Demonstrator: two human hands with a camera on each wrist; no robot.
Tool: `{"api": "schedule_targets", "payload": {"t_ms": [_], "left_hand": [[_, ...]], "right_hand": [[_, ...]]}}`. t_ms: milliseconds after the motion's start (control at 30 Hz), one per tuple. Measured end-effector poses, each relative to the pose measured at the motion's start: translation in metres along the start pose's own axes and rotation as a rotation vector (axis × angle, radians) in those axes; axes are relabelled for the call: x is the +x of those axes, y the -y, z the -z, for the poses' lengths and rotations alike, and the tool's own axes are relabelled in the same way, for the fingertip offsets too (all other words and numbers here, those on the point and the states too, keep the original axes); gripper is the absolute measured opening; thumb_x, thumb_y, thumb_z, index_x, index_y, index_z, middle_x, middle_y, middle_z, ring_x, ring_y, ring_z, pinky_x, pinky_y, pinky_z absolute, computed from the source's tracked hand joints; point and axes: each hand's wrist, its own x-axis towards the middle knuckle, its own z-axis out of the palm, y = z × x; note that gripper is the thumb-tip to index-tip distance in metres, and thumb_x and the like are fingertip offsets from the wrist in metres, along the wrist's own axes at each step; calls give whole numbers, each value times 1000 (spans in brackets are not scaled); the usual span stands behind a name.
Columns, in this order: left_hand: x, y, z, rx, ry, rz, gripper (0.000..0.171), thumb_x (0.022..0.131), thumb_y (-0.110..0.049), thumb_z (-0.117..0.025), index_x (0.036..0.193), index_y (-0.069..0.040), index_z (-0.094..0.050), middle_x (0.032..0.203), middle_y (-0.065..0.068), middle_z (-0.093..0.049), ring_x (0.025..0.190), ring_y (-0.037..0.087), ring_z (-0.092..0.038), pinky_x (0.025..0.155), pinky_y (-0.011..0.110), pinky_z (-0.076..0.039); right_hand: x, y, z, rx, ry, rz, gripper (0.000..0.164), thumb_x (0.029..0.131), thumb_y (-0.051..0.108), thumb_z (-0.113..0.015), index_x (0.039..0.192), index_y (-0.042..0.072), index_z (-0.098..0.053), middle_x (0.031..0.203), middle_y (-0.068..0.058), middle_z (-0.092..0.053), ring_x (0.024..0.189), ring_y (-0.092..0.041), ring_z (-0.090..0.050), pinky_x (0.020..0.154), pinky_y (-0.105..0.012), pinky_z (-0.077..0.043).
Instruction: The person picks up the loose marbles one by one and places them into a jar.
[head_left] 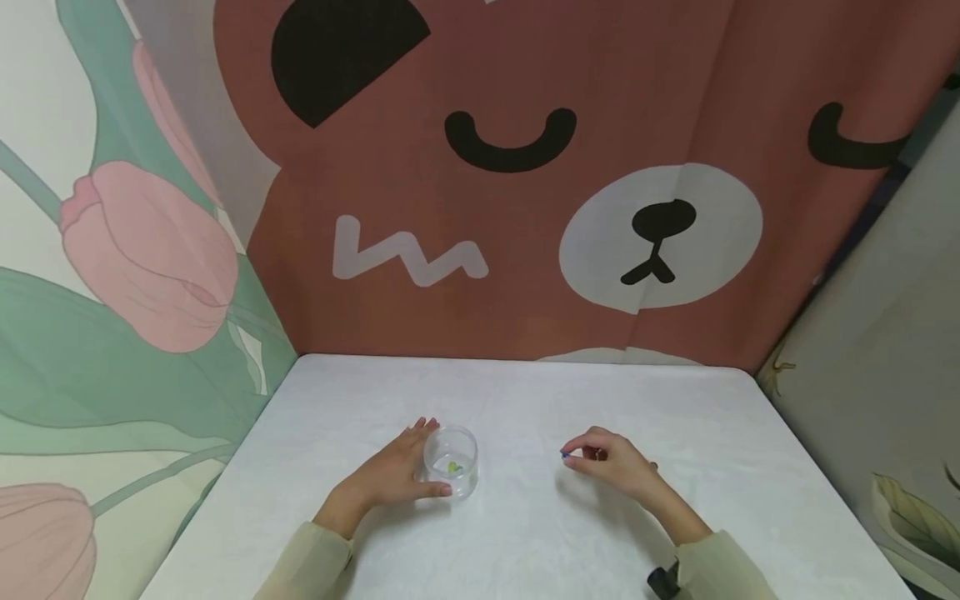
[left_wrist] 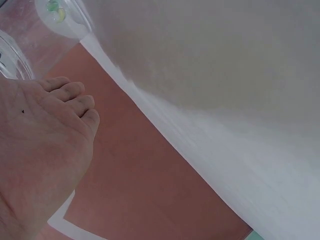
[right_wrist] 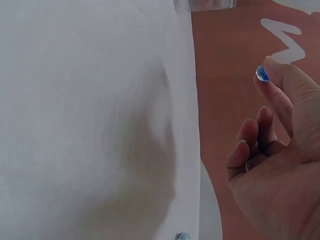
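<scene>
Pinching a blue-and-clear marble (right_wrist: 262,74) between thumb and forefinger of the right hand (head_left: 617,463), above the white tabletop (head_left: 517,408). Likely light, hard and slick (probably quick to shoot out if squeezed off-centre); best gripped across its middle. Laying the left hand (head_left: 397,471), nearly straight-fingered, against a clear round jar (head_left: 467,478).

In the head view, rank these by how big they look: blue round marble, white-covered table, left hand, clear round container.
Largest to smallest in the head view:
1. White-covered table
2. Left hand
3. Clear round container
4. Blue round marble, only partly showing
</scene>
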Motion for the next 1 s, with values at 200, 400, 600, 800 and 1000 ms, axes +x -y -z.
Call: {"api": "schedule_targets", "payload": {"t_ms": [200,400,600,800,1000], "left_hand": [[1,-3,1,4,4,-2,113,81,-71,-70,159,-3,-27,166,15,-25,155,32,-17,127,50,-19],[0,-3,2,-10,5,7,112,81,-69,-71,160,-3,-26,166,16,-24,156,32,-16,127,51,-19],[2,0,-1,14,-7,12,113,80,-70,-71,160,-4,-26,167,14,-24,156,29,-17,127,49,-19],[1,0,-1,3,4,17,114,80,-73,-69,160,-5,-25,167,14,-23,156,29,-16,127,49,-18],[1,-2,-1,-11,2,19,112,81,-67,-73,160,-4,-25,167,14,-23,156,30,-16,127,50,-17]], "right_hand": [[5,8,-5,31,20,14,20,91,26,-78,106,13,-78,83,3,-56,75,-9,-48,61,-22,-43],[11,14,-13,57,15,41,18,90,18,-78,106,10,-77,83,3,-56,73,-9,-47,59,-22,-41],[17,18,-22,47,27,31,19,90,24,-79,105,12,-78,83,4,-56,74,-10,-48,60,-21,-42],[21,26,-28,27,39,29,20,90,28,-78,104,15,-79,84,4,-57,76,-11,-50,62,-22,-44],[27,31,-33,38,36,48,20,90,27,-78,104,13,-79,83,5,-57,75,-9,-50,62,-22,-44]]}}
